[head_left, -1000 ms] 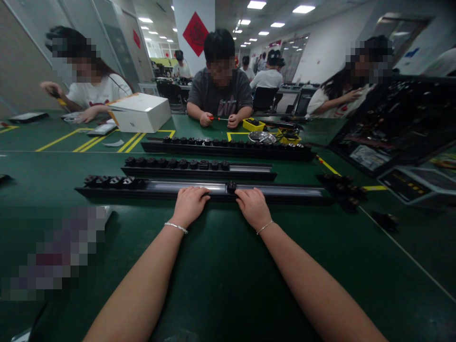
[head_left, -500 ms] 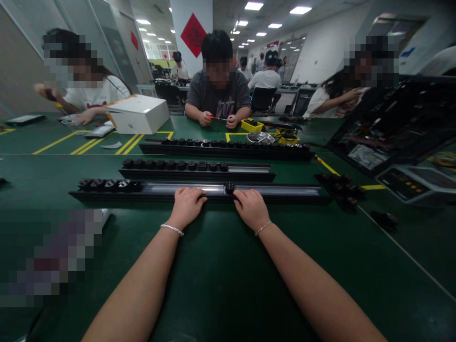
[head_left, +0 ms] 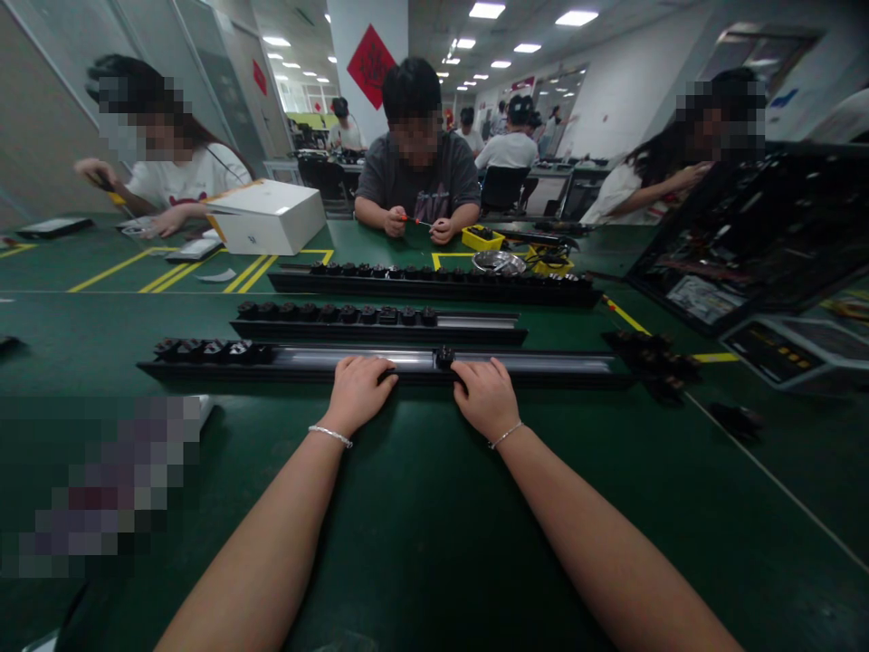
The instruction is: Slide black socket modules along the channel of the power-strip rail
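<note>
A long black rail point(head_left: 557, 371) with a silvery inner channel lies across the green table in front of me. My left hand point(head_left: 363, 385) has its fingers curled over the rail's near edge, left of its middle. Farther right, my right hand point(head_left: 485, 394) bends its fingers over the same edge, fingertips against a small black module point(head_left: 445, 357) that sits in the channel. The thumb is low at the rail's near wall, and the fingertips are partly hidden. Several similar black modules point(head_left: 214, 349) are grouped at the rail's left end.
Behind lie two more rails, a shorter one point(head_left: 475, 332) and a longer one point(head_left: 434, 288), both carrying modules. Loose black parts point(head_left: 652, 358) are heaped off the right end. A white box point(head_left: 272, 222), yellow trays point(head_left: 483, 238) and a metal dish point(head_left: 499, 263) stand farther back. A co-worker opposite holds a screwdriver point(head_left: 415, 220).
The view has shifted slightly. My right hand has edged a little to the right, while my left hand stays in place on the rail. The co-worker at the left has moved a hand holding a tool.
</note>
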The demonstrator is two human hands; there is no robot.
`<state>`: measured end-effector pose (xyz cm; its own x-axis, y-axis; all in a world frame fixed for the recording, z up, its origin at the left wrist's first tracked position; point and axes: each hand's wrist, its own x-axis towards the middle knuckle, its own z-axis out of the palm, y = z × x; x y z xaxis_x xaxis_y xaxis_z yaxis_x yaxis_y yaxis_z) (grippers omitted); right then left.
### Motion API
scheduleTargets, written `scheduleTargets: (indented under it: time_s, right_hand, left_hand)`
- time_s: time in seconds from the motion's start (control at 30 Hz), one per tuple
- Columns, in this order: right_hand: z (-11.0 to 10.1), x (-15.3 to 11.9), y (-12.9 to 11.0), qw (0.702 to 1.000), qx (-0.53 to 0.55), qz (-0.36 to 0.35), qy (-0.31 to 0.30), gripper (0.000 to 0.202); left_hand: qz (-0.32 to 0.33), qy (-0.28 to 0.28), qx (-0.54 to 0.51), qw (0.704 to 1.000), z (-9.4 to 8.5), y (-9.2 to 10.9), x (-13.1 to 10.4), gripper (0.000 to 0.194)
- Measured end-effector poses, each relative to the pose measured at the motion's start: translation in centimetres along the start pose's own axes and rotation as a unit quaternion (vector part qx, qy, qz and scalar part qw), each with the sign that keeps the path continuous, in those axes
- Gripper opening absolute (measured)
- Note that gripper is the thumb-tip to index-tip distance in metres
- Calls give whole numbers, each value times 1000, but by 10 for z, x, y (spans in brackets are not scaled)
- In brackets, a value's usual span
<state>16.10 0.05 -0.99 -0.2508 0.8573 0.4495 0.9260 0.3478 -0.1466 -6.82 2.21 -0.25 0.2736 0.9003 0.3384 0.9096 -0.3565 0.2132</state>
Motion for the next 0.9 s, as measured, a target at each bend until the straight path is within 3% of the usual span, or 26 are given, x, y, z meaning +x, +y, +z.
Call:
scheduleTargets:
  time_s: [0.9]
  right_hand:
    - [-6, -1, 10, 1000, -11, 22, -6, 27]
  left_hand:
    - [-6, 0, 8, 1000, 2, -1, 1, 25]
